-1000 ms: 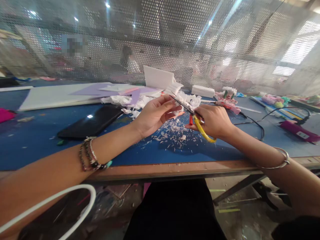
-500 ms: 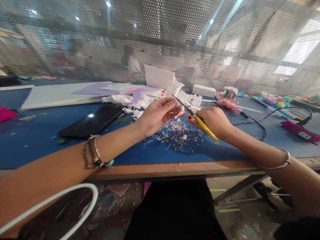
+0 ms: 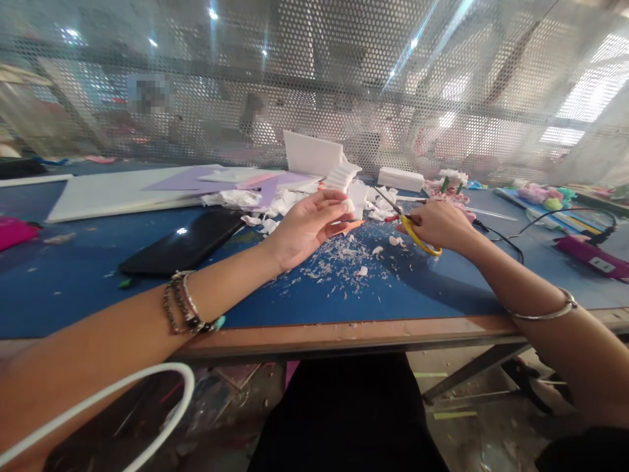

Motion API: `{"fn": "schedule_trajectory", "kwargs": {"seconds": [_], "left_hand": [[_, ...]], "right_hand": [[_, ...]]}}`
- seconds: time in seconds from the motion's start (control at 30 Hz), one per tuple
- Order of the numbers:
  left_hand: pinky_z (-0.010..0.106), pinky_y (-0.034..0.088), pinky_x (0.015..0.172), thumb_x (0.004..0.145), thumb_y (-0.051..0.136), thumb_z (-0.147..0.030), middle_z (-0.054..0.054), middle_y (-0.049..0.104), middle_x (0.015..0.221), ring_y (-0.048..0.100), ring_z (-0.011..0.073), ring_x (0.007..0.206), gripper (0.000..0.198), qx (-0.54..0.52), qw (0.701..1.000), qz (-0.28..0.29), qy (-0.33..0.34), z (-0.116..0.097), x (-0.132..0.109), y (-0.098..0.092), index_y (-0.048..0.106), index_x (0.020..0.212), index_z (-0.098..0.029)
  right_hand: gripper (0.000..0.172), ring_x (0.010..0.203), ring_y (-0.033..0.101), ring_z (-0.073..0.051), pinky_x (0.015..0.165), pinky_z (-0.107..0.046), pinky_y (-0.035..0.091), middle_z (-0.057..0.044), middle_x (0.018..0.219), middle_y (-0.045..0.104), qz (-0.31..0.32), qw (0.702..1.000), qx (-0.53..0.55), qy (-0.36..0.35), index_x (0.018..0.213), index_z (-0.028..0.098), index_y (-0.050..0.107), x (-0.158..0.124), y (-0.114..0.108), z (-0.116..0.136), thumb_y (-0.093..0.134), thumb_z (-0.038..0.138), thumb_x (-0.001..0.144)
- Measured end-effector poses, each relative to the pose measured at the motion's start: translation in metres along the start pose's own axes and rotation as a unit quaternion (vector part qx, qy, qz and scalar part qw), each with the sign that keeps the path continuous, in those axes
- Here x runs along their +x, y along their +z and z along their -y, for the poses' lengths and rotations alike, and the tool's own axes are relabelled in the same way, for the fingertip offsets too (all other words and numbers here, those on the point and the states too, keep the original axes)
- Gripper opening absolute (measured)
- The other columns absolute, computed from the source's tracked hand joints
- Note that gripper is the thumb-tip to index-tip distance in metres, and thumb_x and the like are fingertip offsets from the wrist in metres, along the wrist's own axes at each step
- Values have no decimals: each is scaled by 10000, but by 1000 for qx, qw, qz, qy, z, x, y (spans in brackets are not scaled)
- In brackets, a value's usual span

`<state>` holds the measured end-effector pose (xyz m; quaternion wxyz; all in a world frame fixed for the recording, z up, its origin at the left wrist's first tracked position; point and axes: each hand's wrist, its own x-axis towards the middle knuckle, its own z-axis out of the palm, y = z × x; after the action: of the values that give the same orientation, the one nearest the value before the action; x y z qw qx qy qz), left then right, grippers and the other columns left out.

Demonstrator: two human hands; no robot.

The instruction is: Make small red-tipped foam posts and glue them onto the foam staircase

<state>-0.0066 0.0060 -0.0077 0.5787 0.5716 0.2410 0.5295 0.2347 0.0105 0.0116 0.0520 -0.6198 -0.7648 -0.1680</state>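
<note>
My left hand [image 3: 305, 229] is closed in a pinch on a small white piece [image 3: 348, 205] that looks like foam. Only part of that piece shows between thumb and fingers. Gripped in my right hand [image 3: 441, 226] is a pair of scissors with yellow handles [image 3: 423, 245]; its dark blades point up and left, apart from the white piece. Beneath and between my hands, white shavings [image 3: 339, 259] are scattered on the blue tabletop [image 3: 275, 301]. An orange scrap [image 3: 354, 226] lies just by my left fingertips.
A black phone [image 3: 184, 242] lies left of my left hand. Behind are white sheets [image 3: 108, 190], purple sheets [image 3: 181, 177] and crumpled white scraps [image 3: 233, 196]. To the right sit a purple power strip [image 3: 590, 255] and a dark cable. A perforated metal screen [image 3: 314, 78] stands along the back.
My right hand has drawn the scissors right, away from my left hand. The white piece in my left fingers now shows, and small white bits lie on the table between the hands.
</note>
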Motion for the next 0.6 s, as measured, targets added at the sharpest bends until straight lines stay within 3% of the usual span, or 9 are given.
{"fn": "schedule_trajectory", "kwargs": {"seconds": [0.13,0.23,0.33,0.43,0.5,0.6], "left_hand": [[219,511,760,714,649,-203,-8,621,857,606,85,773,203,120,992,21,33,0,-1,-2,595,909,-185],[230,494,748,669,692,-204,15,631,865,596,115,790,228,228,971,48,52,-4,-3,-2,619,881,-162],[224,483,675,746,608,-277,32,632,878,588,118,743,186,463,873,104,113,-9,-4,-4,633,886,-156],[218,454,631,773,561,-296,31,627,826,566,110,681,189,581,787,178,104,-14,-2,-11,638,865,-150],[225,436,645,770,561,-302,27,619,796,564,121,692,188,608,757,228,76,-16,0,-17,641,859,-157],[238,417,642,746,593,-327,38,613,811,569,141,701,217,609,748,264,24,-18,3,-25,650,890,-175]], "right_hand": [[433,520,478,-130,508,-254,264,-67,586,605,95,995,-6,-31,595,166,633,2,3,-16,450,528,749],[432,565,499,-134,531,-252,294,-50,631,624,124,991,0,-49,706,192,662,2,-3,-17,413,540,769],[429,647,522,-162,555,-266,305,-73,756,642,119,991,-6,-57,825,192,663,8,-11,-14,402,530,780],[394,643,523,-164,549,-270,296,-65,755,637,111,991,-16,-76,832,196,661,18,-17,-10,416,501,782],[345,635,523,-162,538,-266,287,-54,738,634,94,992,-18,-81,831,207,663,26,-20,-7,448,470,771],[231,644,523,-160,533,-262,279,-49,756,635,43,995,0,-87,825,214,667,37,-26,-1,509,360,741]]}}
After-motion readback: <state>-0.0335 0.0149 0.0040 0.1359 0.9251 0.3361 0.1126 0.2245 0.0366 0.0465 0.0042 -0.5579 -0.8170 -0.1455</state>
